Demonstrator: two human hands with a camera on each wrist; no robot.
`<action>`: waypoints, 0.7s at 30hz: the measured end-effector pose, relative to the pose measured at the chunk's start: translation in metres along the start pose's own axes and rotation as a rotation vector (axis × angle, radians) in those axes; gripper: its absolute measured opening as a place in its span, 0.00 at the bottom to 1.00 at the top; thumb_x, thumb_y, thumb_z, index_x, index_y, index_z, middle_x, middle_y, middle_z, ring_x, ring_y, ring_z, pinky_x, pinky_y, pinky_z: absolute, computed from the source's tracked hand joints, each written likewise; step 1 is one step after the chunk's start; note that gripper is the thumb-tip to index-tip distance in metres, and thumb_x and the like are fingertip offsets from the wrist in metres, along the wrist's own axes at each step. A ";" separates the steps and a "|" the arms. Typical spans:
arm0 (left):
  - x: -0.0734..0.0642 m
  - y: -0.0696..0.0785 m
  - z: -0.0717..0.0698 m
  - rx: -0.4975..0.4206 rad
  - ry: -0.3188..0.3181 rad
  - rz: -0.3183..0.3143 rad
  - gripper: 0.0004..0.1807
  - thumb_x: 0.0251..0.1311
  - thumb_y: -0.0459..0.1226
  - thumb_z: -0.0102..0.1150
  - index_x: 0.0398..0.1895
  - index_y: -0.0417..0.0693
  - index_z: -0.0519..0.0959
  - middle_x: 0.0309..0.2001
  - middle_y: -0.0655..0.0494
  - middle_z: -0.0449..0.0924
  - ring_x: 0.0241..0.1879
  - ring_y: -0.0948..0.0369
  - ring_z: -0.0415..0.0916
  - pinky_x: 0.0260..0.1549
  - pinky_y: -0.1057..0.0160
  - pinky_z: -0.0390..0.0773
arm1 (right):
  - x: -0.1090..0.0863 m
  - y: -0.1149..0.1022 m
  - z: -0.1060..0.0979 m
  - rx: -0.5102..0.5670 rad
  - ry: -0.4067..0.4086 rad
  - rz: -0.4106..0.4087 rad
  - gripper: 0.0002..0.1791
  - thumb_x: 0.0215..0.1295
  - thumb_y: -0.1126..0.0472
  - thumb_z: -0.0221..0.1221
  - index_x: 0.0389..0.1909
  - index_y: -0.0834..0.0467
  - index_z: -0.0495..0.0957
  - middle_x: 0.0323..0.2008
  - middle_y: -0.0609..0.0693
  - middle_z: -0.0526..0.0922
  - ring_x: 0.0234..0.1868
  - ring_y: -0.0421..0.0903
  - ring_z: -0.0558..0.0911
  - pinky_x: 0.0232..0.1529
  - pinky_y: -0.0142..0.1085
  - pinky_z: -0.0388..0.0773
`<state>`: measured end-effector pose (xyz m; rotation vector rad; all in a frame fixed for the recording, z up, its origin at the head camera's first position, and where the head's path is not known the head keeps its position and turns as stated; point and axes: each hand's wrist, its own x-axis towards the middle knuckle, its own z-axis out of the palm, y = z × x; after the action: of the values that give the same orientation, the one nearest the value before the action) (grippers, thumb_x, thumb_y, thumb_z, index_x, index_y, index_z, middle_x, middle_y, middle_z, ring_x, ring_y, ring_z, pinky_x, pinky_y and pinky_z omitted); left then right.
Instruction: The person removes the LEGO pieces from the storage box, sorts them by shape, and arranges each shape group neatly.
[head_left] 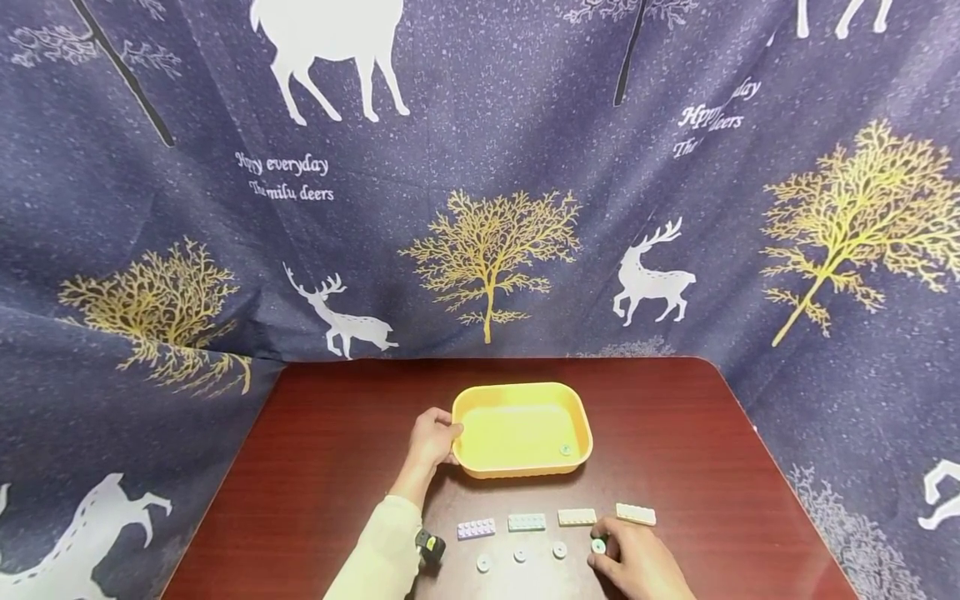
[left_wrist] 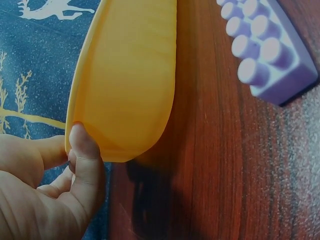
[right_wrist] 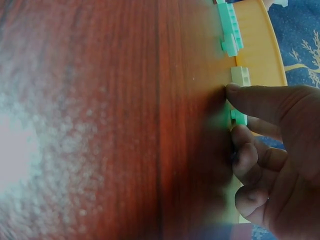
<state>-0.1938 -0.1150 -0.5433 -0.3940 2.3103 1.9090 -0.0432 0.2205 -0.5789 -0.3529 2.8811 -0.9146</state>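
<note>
My left hand (head_left: 433, 437) grips the left end of a yellow plastic basin (head_left: 517, 472), thumb over the rim and fingers outside, as the left wrist view also shows. A small round green piece (head_left: 566, 450) lies inside the basin, at its near right. Near the table's front, my right hand (head_left: 636, 557) pinches another small round green piece (head_left: 597, 546) between thumb and fingers. This piece (right_wrist: 239, 117) is partly hidden by the fingers in the right wrist view. Left of that hand, several pale round pieces (head_left: 559, 550) lie in a row.
Studded toy bricks form a row before the basin: purple (head_left: 476, 529), mint green (head_left: 527, 522), pale yellow (head_left: 577, 517) and cream (head_left: 635, 513), the last just beyond the right hand. The dark red table (head_left: 337, 442) meets a patterned blue cloth (head_left: 487, 167) behind.
</note>
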 end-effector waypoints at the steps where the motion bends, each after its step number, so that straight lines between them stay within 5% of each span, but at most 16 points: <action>1: 0.000 0.000 0.000 0.001 0.001 -0.004 0.13 0.64 0.28 0.63 0.48 0.30 0.75 0.34 0.41 0.78 0.20 0.52 0.82 0.13 0.62 0.86 | 0.000 0.000 0.000 0.001 -0.003 0.003 0.13 0.54 0.55 0.74 0.35 0.45 0.78 0.19 0.31 0.71 0.20 0.28 0.68 0.19 0.26 0.65; 21: -0.001 -0.001 -0.001 -0.009 -0.003 0.000 0.14 0.64 0.29 0.64 0.49 0.29 0.75 0.35 0.41 0.79 0.20 0.52 0.82 0.13 0.61 0.86 | -0.003 -0.003 -0.009 0.071 -0.026 -0.003 0.15 0.55 0.54 0.75 0.39 0.48 0.79 0.21 0.34 0.73 0.22 0.29 0.69 0.22 0.27 0.66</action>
<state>-0.1924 -0.1162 -0.5436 -0.3922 2.3005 1.9186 -0.0415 0.2235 -0.5693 -0.3606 2.8170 -1.0018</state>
